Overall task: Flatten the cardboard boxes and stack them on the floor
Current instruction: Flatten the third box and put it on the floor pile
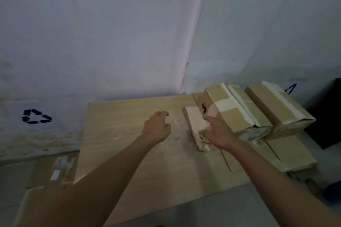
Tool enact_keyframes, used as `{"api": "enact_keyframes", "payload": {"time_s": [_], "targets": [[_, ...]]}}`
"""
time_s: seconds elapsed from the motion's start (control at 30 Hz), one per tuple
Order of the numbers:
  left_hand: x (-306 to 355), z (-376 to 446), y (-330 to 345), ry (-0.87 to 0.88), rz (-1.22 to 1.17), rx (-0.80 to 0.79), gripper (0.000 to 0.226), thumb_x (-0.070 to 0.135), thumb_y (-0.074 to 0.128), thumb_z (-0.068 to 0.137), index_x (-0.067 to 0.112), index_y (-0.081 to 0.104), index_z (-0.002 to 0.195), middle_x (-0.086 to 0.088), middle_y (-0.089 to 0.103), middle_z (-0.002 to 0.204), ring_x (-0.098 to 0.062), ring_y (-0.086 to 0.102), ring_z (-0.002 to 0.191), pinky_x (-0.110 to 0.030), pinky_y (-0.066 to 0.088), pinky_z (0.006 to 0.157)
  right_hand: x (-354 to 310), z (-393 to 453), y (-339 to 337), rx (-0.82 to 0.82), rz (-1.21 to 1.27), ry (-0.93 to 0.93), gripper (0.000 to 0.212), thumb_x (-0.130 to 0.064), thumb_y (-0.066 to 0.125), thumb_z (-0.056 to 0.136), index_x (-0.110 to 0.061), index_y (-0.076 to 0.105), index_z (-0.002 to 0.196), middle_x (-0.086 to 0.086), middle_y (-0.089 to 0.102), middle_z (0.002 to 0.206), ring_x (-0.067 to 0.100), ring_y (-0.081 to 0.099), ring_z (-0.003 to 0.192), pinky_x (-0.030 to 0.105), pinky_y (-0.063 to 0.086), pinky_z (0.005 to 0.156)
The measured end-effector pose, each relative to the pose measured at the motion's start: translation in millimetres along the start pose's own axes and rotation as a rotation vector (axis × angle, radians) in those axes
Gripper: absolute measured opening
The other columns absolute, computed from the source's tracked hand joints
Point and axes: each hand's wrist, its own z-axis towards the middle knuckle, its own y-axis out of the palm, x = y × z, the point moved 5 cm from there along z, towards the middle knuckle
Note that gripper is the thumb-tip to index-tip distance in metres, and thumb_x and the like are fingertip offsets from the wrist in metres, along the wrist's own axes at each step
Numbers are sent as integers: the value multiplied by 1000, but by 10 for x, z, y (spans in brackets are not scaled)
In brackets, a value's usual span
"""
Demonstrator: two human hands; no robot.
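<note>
Three taped brown cardboard boxes stand side by side at the back right of a light wooden table (129, 134): a left box (227, 108), a middle box (249, 108) and a right box (276, 108). They rest on flat cardboard pieces (291, 151). My right hand (217, 132) reaches to the near end of the left box, fingers spread over its folded-down white flap (193, 120); whether it grips the flap is unclear. My left hand (156, 125) hovers over the table with fingers curled and apart, holding nothing.
Flattened cardboard (53, 169) with labels lies on the floor left of the table. A white sheet with a black recycling sign (36, 116) leans on the left wall. A dark object (328, 112) stands at the far right. Walls meet in a corner behind the table.
</note>
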Motion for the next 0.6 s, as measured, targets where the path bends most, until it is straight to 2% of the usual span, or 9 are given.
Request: {"api": "enact_keyframes", "payload": {"time_s": [0.1,0.23,0.4,0.5,0.6], "targets": [[252,222,198,1,-7,-14,48,27,50,95,18,45,142,-8,42,148,-30,52,126,-41,45,103,298,256,-172,78,39,4,54,-27,64,93,-15,49,143,7,49,147,26,46,133,31,37,106],[596,513,434,5,-11,-22,48,25,51,95,17,46,142,-7,44,148,-28,50,128,-40,44,105,771,576,-391,186,60,10,44,-25,57,96,-10,53,137,10,53,142,29,47,130,40,40,107],[1063,902,803,-32,-69,4,49,24,50,96,14,44,143,-9,46,146,-27,50,128,-39,44,104,1504,1083,-748,282,42,31,37,-27,47,101,-11,55,133,11,52,141,30,43,132,43,39,106],[1372,1187,1103,-90,-113,-17,46,28,49,98,18,43,142,-8,40,152,-26,49,130,-36,41,104,1967,1400,-929,261,-4,55,41,-27,49,100,-11,50,138,13,45,147,34,38,135,47,39,107],[1740,1442,1422,-149,-180,-49,49,30,47,100,18,39,146,-7,41,151,-26,46,132,-35,41,104,2463,1663,-1039,142,-33,167,59,-36,57,93,-13,39,144,14,35,151,37,32,138,49,37,108]]}}
